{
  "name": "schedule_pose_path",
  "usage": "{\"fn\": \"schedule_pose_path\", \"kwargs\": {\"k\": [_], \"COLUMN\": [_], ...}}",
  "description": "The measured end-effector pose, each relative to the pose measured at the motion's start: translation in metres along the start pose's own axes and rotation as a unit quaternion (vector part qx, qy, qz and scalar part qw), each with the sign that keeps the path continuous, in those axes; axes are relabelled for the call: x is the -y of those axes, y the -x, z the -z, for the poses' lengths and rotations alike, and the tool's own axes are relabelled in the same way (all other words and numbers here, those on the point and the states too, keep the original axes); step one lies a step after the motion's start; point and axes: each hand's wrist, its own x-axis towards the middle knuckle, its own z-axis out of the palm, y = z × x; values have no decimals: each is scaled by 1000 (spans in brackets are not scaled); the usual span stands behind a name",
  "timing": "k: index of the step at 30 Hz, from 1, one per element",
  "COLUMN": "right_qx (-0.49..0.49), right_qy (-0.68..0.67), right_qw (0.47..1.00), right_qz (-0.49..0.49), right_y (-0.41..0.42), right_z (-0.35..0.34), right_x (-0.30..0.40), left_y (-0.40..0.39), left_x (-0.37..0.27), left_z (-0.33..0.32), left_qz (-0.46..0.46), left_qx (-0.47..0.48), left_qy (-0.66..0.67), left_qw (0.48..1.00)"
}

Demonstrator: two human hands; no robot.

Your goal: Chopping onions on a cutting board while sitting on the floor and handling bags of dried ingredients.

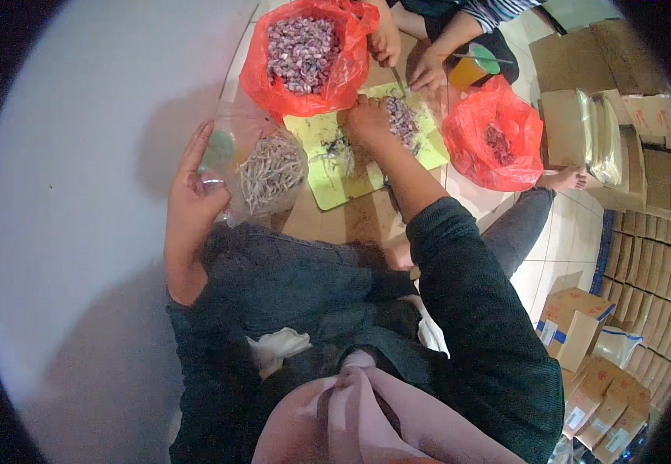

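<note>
My left hand [199, 194] grips the rim of a clear plastic bag [228, 124] at the left, beside the wall. Thin, pale pieces resembling small dried fish [272, 171] fill the bag. Over the yellow-green cutting board [335, 194], my right hand [364, 122] has its fingers curled downward; whether they hold anything is hidden. Just right of it lies a heap of small purple-and-white pieces [402, 124], perhaps small squid. Dark scraps and pale strands [335, 151] lie to its left on the board. A large red plastic bag [254, 87], full of similar purple-and-white pieces [303, 55], stands beyond.
Opposite me, another person's hands [427, 71] work at the board's far edge with a knife [399, 78]. A cup of orange drink [466, 72] and a second red bag [457, 136] stand right. Cardboard boxes [573, 325] line the right side; a wall [80, 174] borders the left.
</note>
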Motion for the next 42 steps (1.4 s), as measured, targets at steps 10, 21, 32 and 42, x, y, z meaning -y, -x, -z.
{"fn": "schedule_pose_path", "kwargs": {"k": [10, 21, 32, 42], "right_qx": [11, -50, -63, -122], "right_qy": [-103, -24, -130, -65], "right_qw": [985, 990, 988, 988], "right_qz": [135, -129, -58, -70], "right_y": [64, -3, 49, 13], "right_z": [16, 1, -2, -20], "right_x": [30, 17, 34, 21], "left_y": [0, 4, -2, -5], "left_x": [-6, -14, -1, -5], "left_z": [0, -3, 4, -5], "left_qz": [33, 79, 21, 31], "left_qx": [-10, 6, -6, -1], "left_qy": [22, 29, 58, 59], "left_qw": [999, 996, 998, 998]}}
